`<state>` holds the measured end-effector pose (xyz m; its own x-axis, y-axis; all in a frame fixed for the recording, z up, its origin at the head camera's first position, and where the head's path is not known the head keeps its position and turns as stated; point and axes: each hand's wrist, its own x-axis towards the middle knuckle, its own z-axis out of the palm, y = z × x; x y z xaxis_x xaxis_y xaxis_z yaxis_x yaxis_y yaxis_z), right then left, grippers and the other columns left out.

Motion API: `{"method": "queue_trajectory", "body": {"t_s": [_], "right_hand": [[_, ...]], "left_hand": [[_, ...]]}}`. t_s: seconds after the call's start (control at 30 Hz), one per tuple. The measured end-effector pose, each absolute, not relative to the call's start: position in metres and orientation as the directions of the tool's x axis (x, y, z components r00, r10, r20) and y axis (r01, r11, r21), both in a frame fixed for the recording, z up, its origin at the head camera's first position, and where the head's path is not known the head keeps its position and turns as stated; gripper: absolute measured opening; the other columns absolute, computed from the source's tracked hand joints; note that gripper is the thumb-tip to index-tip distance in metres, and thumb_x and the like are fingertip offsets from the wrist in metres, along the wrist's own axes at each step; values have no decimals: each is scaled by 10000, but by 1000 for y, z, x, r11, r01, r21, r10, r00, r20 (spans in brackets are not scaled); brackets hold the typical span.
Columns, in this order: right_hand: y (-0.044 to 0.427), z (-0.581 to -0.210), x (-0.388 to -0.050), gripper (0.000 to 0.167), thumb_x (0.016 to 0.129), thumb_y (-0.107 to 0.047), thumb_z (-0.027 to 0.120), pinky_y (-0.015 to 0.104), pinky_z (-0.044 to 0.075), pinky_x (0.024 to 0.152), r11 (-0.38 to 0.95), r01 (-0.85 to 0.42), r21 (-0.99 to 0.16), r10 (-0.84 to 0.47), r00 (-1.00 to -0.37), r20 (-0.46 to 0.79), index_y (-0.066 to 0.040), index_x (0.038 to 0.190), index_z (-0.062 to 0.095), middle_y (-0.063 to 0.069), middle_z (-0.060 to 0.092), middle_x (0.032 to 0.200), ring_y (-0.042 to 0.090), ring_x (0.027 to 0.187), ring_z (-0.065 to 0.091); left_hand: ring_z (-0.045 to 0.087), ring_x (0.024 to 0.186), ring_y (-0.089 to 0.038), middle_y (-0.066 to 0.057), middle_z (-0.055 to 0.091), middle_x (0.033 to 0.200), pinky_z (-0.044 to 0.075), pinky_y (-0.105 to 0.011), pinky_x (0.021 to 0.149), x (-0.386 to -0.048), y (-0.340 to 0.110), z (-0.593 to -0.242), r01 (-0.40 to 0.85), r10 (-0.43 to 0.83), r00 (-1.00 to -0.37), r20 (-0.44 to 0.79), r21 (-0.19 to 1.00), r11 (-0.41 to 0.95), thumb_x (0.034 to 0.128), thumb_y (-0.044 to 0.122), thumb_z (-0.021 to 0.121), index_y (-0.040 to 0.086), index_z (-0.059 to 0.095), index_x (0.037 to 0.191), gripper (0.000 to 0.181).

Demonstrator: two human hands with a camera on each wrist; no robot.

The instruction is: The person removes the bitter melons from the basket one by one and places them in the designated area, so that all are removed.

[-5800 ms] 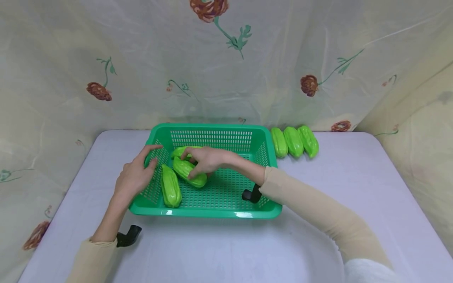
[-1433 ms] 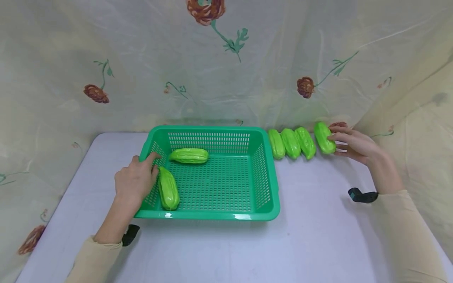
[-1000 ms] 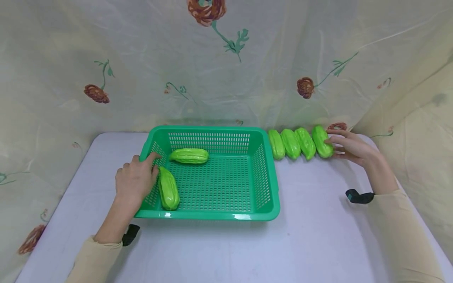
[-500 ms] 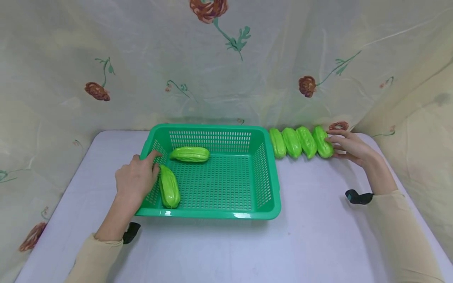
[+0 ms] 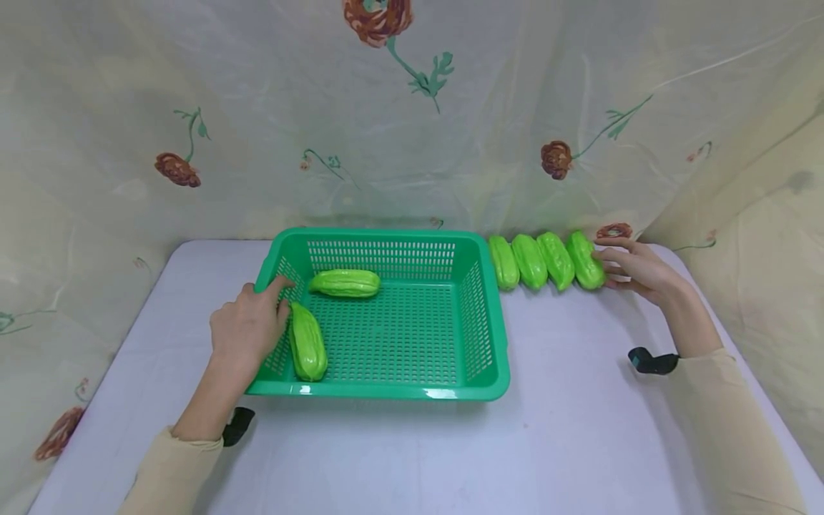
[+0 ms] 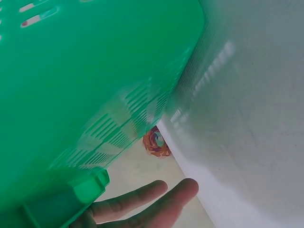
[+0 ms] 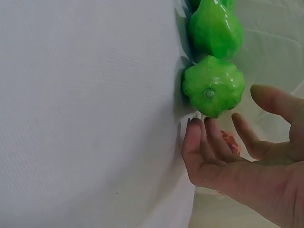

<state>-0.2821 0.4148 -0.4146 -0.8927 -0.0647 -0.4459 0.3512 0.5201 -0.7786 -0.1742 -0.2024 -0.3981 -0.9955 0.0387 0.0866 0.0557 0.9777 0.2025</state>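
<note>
My left hand [image 5: 246, 325] grips the left rim of the green plastic basket [image 5: 380, 391]. In the left wrist view, two of its fingers [image 6: 133, 202] stretch outside the basket wall [image 6: 95, 80]. Inside the basket lie two bright green ridged gourds, one crosswise at the back [image 5: 345, 283] and one lengthwise at the left [image 5: 307, 343]. My right hand [image 5: 644, 270] is beside the rightmost gourd [image 5: 584, 261] of a row on the table. In the right wrist view, its fingers are spread and loosely bent just off that gourd [image 7: 213, 88], holding nothing.
Three more gourds [image 5: 529, 262] stand side by side between the basket and the rightmost one, near the table's back edge. A flowered cloth [image 5: 412, 164] hangs behind the white table [image 5: 412, 458] and at both sides.
My right hand has carried a gourd from the basket to the row's right end, set it down and let go. My left hand has settled on the basket rim.
</note>
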Motion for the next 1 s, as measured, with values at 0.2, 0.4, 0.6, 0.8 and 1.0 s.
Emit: {"method": "queue_trajectory", "body": {"t_s": [0.2,0.4,0.6,0.8,1.0], "right_hand": [[416,-411,-281,673,1143,-458,459,219,549,965,534,321,-782,-62,-908,-415,-129,1688,241,-129,406,1443,130,1308,500],[404,-403,-280,601,1142,-458,442,498,472,1115,579,213,-787,-21,-961,-276,-91,1613,372,-40,476,1464,417,1516,361],[377,-387,-275,661,1152,-403,428,599,414,1158,672,121,-730,-4,-986,-167,11,1652,306,326,370,1666,480,1518,388],[345,-367,-267,616,1146,-359,483,684,350,1235,674,35,-738,-58,-993,-100,5,1629,365,332,393,1664,558,1554,359],[313,-350,-257,568,1138,-334,524,464,449,1191,667,-58,-743,-155,-986,-62,-30,1607,423,263,447,1652,490,1530,438]], "left_hand": [[465,504,-273,-310,662,948,385,-386,425,-174,-204,-399,54,37,-996,86,203,978,1095,199,559,151,623,1441,355],[472,511,-278,-310,660,945,390,-392,426,-174,-203,-399,57,40,-995,87,204,977,1096,203,563,150,623,1440,354],[497,519,-294,-303,662,928,413,-412,430,-174,-202,-398,62,43,-994,99,200,978,1091,201,576,152,635,1430,347],[510,524,-305,-309,667,929,426,-427,432,-173,-202,-397,62,42,-993,106,195,979,1089,200,583,156,636,1433,351],[501,519,-299,-304,665,921,425,-429,430,-174,-202,-398,57,37,-993,108,187,981,1089,204,583,160,640,1430,349]]}}
